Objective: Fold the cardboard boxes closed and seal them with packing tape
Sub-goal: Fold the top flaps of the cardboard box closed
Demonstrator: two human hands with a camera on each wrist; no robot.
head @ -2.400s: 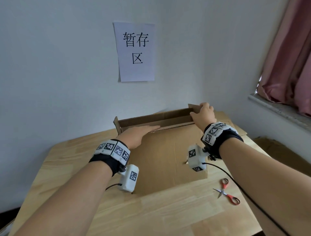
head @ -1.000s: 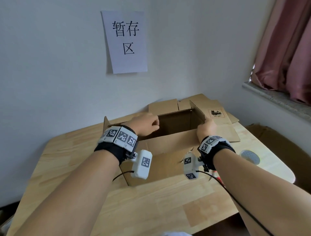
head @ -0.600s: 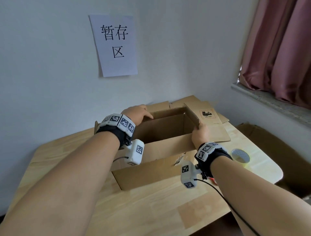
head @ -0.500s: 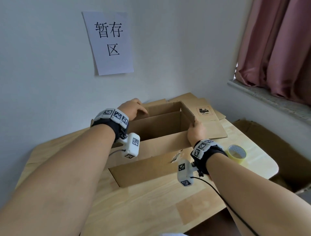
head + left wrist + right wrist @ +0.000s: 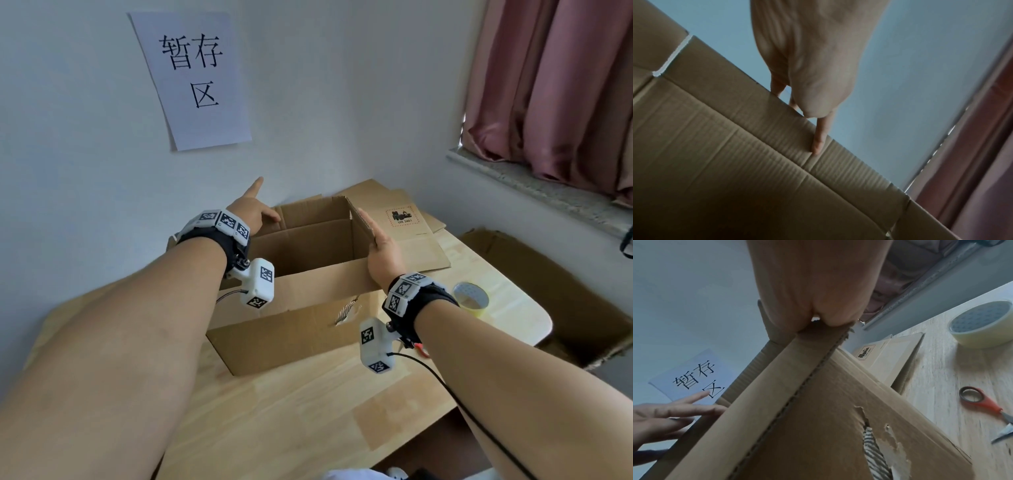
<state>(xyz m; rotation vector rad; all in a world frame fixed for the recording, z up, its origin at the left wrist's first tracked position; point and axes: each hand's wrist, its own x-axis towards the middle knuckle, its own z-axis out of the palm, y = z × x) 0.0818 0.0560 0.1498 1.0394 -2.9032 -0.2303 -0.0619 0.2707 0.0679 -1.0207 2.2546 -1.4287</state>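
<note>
Flanking the open box (image 5: 301, 318), both flat, open hands press its walls; tape roll (image 5: 471, 299) lies nearby.

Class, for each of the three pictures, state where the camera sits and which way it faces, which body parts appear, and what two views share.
Head: worn on the head, looks forward and down at the open cardboard box on the table; both forearms, left hand and right hand show.
Left wrist: looks along the left hand at the box's far wall.
Right wrist: looks along the right hand up the box's right wall; the left hand's fingers show too.
Shared: head and right wrist both show the tape roll, scissors and wall sign.
</note>
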